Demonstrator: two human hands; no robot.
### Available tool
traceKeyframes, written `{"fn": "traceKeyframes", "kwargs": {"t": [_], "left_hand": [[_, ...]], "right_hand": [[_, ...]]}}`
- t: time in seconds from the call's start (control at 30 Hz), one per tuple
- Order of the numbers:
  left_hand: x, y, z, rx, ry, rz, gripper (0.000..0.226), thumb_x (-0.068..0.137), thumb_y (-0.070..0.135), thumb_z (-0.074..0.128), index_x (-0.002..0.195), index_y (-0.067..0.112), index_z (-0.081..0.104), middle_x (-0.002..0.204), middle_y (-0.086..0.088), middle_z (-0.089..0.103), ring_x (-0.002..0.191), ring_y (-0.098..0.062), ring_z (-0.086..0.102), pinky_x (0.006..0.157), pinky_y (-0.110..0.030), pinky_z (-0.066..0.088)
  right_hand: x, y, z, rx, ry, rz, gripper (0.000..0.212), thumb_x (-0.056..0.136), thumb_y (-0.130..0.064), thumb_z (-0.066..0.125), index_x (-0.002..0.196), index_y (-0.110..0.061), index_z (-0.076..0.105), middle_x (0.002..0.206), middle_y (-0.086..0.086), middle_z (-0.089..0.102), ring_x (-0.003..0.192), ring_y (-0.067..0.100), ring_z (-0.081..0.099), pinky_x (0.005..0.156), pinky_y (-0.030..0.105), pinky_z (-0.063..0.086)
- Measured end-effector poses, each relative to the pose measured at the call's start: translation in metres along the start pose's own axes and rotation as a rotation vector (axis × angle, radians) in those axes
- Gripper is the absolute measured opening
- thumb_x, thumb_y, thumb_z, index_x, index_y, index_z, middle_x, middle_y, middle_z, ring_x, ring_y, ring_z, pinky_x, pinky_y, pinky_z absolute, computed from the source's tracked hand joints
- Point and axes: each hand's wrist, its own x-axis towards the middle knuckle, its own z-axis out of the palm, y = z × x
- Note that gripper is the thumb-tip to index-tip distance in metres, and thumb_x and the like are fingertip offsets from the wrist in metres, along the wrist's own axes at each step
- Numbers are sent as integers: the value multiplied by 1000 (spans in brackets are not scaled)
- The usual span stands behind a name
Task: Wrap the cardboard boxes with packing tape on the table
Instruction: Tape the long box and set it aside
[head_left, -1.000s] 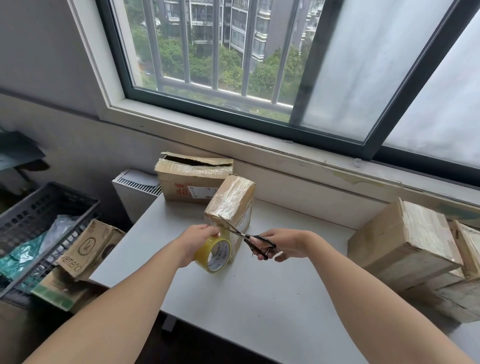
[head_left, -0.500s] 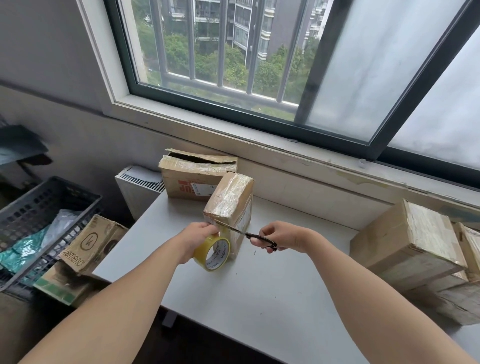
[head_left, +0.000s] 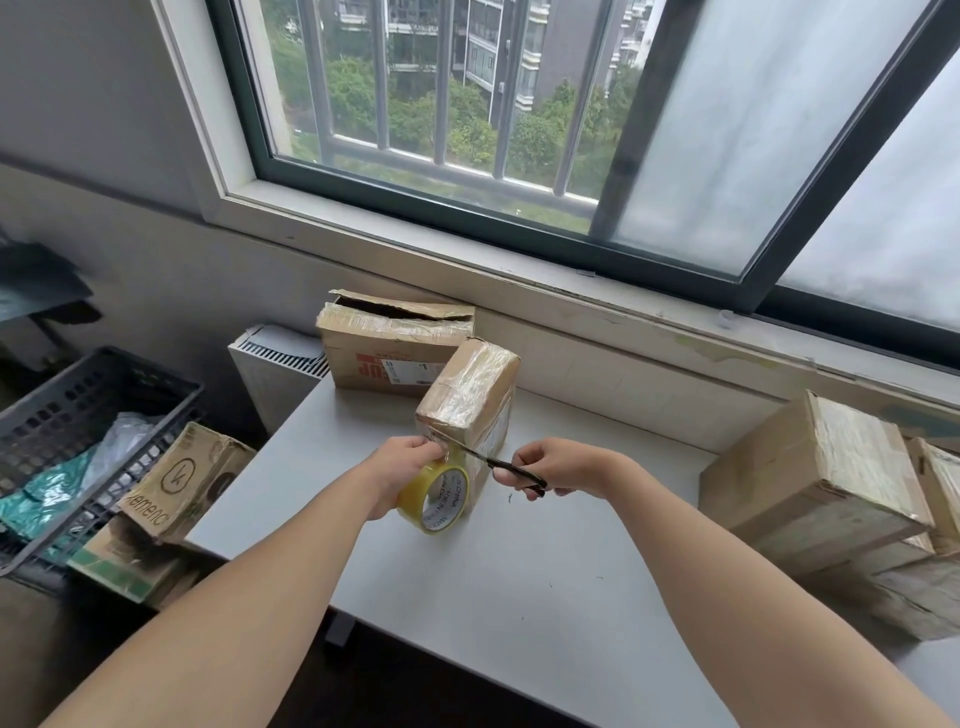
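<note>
Yellow tape roll (head_left: 437, 496), one (scissors (head_left: 500, 464), one)

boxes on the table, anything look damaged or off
Yes. The box against the wall under the window has a torn, gaping top flap with wrinkled tape along its edge. The small box being taped stands on end, which fits the job. The stacked boxes at the right look scuffed but closed.

The core of the tape roll (head_left: 435, 499) reads "MADE IN CHINA". The leaning carton (head_left: 179, 480) on the left shows a circled "K" and, partly, "xemenc". The red letters on the open box (head_left: 384, 353) are not readable.
</note>
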Motion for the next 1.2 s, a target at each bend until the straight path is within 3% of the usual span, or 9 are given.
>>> {"fn": "traceKeyframes", "kwargs": {"t": [0.17, 0.27, 0.4, 0.57, 0.67, 0.77, 0.93, 1.0, 1.2], "left_hand": [[2, -1, 1, 23, -27, -9, 21, 96, 28, 71, 108, 11, 74, 94, -7, 75, 79, -19, 67, 70, -29, 51], [2, -1, -2, 48, -29, -5, 21, 96, 28, 70, 108, 11, 74, 89, -5, 74, 75, -18, 66, 66, -27, 51], [2, -4, -8, 66, -31, 9, 22, 96, 32, 72, 107, 13, 75, 94, -6, 75, 84, -21, 67, 75, -31, 52], [4, -7, -11, 204, -44, -8, 20, 93, 38, 74, 103, 21, 75, 106, -5, 72, 94, -21, 65, 85, -38, 55], [3, -19, 6, 302, -61, -2, 18, 91, 41, 74, 93, 24, 76, 95, -1, 69, 87, -19, 61, 76, -31, 48], [2, -27, 16, 215, -60, 30, 18, 95, 35, 70, 84, 21, 73, 84, 0, 64, 80, -18, 54, 71, -29, 41], [4, -37, -3, 388, -134, -36, 28, 94, 45, 69, 96, 17, 77, 112, -5, 66, 99, -21, 60, 79, -30, 47], [8, -41, -10, 401, -115, -49, 28, 95, 45, 69, 89, 18, 76, 118, -9, 63, 100, -24, 58, 82, -33, 46], [17, -41, -10, 391, -89, -60, 23, 93, 46, 70, 85, 25, 76, 121, -10, 67, 101, -27, 60, 82, -35, 47]], "right_hand": [[4, -5, 2, -26, 6, -4, 45, 80, -69, 73, 80, -25, 59, 69, -6, 62, 78, 18, 40, 58, 30, 22], [7, -6, 3, -15, 53, -39, 41, 81, -61, 77, 70, -26, 60, 66, -6, 62, 67, 9, 50, 57, 23, 28], [13, -5, 2, -9, 90, -95, 44, 83, -47, 82, 56, -24, 55, 58, -8, 59, 60, 5, 54, 57, 15, 40], [16, -7, 6, -12, 63, -102, 44, 83, -50, 81, 62, -21, 56, 60, -6, 60, 60, 5, 53, 59, 18, 39], [19, -20, 9, 74, 97, -156, 45, 85, -52, 78, 75, -16, 54, 60, -3, 55, 55, 7, 49, 53, 18, 31], [22, -23, 8, 19, 13, -209, 48, 77, -51, 85, 63, -22, 50, 64, -1, 56, 64, 11, 55, 67, 23, 40], [20, 24, 13, -82, 28, -54, 45, 76, -49, 87, 65, -21, 54, 64, -3, 66, 62, 7, 57, 67, 25, 40], [21, 47, 19, -131, 55, 36, 44, 77, -53, 84, 72, -20, 56, 66, -8, 70, 65, 5, 58, 70, 26, 42], [32, 104, 37, -350, 172, 299, 43, 80, -59, 77, 68, -19, 71, 73, -4, 77, 65, 8, 61, 72, 25, 50]]}}
